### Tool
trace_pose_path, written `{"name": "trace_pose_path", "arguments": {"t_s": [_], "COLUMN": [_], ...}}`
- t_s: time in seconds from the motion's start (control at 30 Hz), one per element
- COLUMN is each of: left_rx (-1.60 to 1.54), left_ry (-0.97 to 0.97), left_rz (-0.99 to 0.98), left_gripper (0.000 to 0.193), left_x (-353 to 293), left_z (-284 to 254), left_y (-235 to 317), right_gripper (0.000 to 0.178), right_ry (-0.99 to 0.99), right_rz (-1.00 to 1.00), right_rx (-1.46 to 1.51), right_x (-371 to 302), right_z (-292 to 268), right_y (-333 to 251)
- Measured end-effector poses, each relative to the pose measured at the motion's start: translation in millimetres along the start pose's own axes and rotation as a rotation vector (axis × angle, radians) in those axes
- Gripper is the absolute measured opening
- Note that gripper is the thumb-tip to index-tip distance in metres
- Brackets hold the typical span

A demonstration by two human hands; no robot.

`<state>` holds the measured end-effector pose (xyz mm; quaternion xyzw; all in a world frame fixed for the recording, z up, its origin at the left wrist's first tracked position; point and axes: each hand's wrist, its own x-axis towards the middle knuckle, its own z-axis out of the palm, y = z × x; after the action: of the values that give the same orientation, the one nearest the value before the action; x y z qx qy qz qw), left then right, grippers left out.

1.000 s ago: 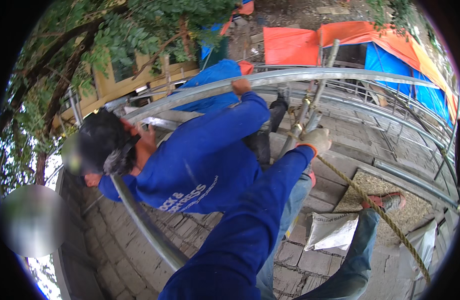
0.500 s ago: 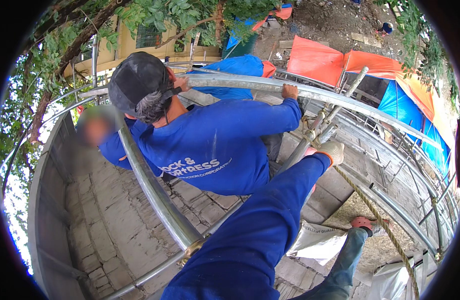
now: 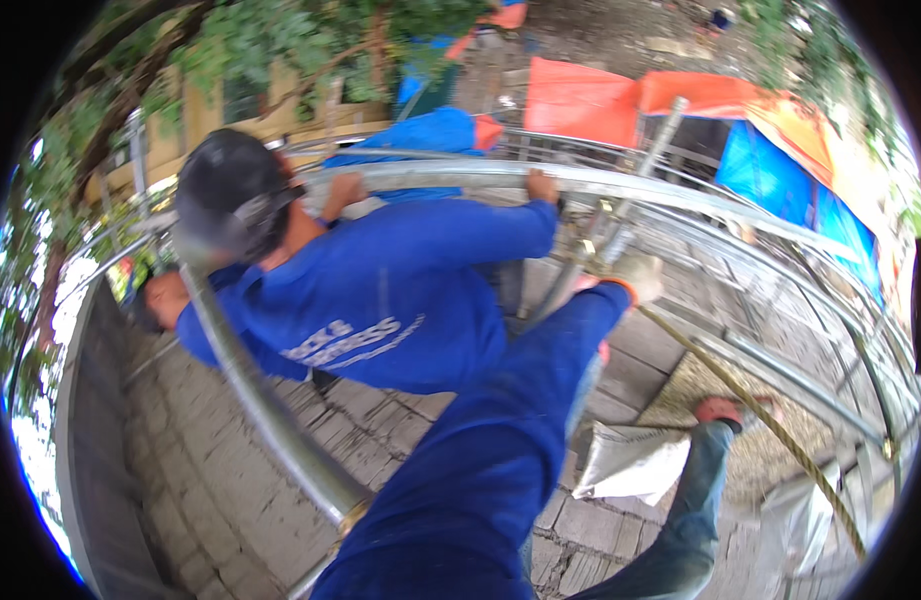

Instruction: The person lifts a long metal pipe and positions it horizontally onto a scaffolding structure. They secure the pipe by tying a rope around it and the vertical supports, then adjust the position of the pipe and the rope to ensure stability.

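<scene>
Hand (L, gloved) [image 3: 635, 278] near slanted pole [image 3: 658, 142] mid-R; rope [image 3: 810, 468] runs from just below it to lower R. Fingers blurred, can't tell if gripping. Co-worker [image 3: 410, 290] alongside, hand on long pipe [image 3: 440, 176].

Tight on the left tbh: a metal post [image 3: 559, 290] sits just beside your gloved hand [image 3: 635, 278], and past it a co-worker's back [image 3: 400, 290] fills the space. Beyond your fingers the long rail [image 3: 620, 181] cuts across. Your roomiest gap is right of the fingers, between that rail and the slanting rope [image 3: 755, 405], though a lower pipe [image 3: 805, 384] crosses there.
</scene>
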<state>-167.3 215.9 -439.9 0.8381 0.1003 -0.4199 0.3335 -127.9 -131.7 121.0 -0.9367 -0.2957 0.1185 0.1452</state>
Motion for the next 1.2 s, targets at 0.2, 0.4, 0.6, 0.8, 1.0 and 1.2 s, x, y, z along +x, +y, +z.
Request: {"name": "trace_pose_path", "arguments": {"t_s": [0.2,0.4,0.6,0.8,1.0,1.2], "left_rx": [0.102,0.118,0.089,0.130,0.179,0.322], "left_ry": [-0.167,-0.185,-0.157,-0.124,-0.167,-0.211], "left_rz": [-0.191,-0.162,-0.188,-0.174,-0.222,-0.243], "left_gripper": [0.055,0.060,0.046,0.050,0.054,0.055], "left_x": [10,21,22,31,29,32], "left_z": [-12,-25,-7,-1,-5,4], "left_y": [10,28,10,23,30,38], "right_gripper": [0.057,0.060,0.058,0.055,0.037,0.031], "right_ry": [0.006,-0.177,-0.187,-0.084,-0.191,-0.295], "right_rz": [0.197,0.414,0.348,0.272,0.219,0.227], "right_rx": [0.035,0.071,0.037,0.008,0.081,0.154], "right_x": [8,14,20,8,3,13], "right_z": [-6,-18,-24,-14,-29,-34], "right_y": [2,-18,-9,-13,2,7]}}
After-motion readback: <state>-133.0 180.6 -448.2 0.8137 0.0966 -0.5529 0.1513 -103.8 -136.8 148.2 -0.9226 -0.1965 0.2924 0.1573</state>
